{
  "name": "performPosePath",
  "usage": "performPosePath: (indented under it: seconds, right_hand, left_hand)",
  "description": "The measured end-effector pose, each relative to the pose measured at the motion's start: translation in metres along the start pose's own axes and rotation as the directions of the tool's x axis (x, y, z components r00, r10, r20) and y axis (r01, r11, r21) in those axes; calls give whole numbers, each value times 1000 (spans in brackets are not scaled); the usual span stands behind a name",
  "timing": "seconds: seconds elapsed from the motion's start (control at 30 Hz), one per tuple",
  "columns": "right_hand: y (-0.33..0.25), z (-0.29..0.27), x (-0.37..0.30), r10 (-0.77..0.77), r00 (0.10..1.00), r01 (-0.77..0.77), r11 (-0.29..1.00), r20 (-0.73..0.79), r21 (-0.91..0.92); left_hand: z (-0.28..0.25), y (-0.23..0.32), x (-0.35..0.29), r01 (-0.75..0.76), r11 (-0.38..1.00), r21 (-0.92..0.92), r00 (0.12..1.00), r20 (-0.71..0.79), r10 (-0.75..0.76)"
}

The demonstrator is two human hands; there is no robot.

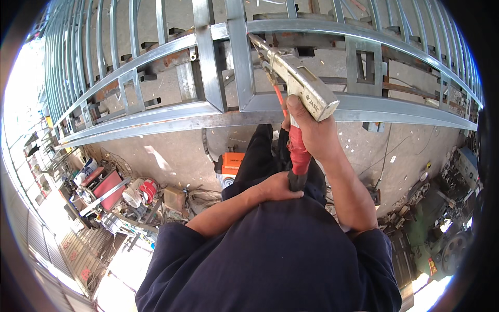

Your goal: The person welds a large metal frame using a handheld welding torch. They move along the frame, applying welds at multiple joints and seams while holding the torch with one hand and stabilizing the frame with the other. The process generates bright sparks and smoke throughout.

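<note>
My right hand (318, 136) is wrapped round the grip of a pale metal welding gun (301, 80), thumb on the side of its boxy body. The gun's thin nozzle points up and left, its tip at the inner corner where an upright bar meets a cross rail of a galvanised steel frame (240, 62). An orange hose (279, 94) runs along the gun. Below the grip, a red-wrapped cable (300, 151) leads down to a black sleeve (297, 181). My left hand (275, 187) is closed round that sleeve close to my belly, its fingers partly hidden.
Frame panels with many vertical bars (99, 47) stretch across the far side. An orange-and-grey box (232, 162) stands on the floor left of my legs. Cluttered benches with a red container (110, 190) lie to the left; a green machine (436, 239) stands at right.
</note>
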State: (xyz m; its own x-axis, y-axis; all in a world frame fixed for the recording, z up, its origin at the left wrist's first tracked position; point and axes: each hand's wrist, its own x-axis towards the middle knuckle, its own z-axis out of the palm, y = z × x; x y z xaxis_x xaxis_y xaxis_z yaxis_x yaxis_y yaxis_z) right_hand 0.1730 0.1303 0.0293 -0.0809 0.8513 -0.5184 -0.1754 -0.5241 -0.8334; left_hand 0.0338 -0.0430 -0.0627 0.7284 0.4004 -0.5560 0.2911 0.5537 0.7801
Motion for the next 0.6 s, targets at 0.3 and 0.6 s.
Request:
performPosePath:
  seconds: [0.3, 0.6]
  right_hand:
    - [7, -1, 6, -28, 999, 27, 999, 29, 26]
    - [8, 2, 3, -20, 1000, 19, 999, 19, 37]
  left_hand:
    - [-4, 8, 0, 100, 994, 41, 995, -8, -100]
    - [-2, 3, -1, 90, 995, 51, 996, -20, -89]
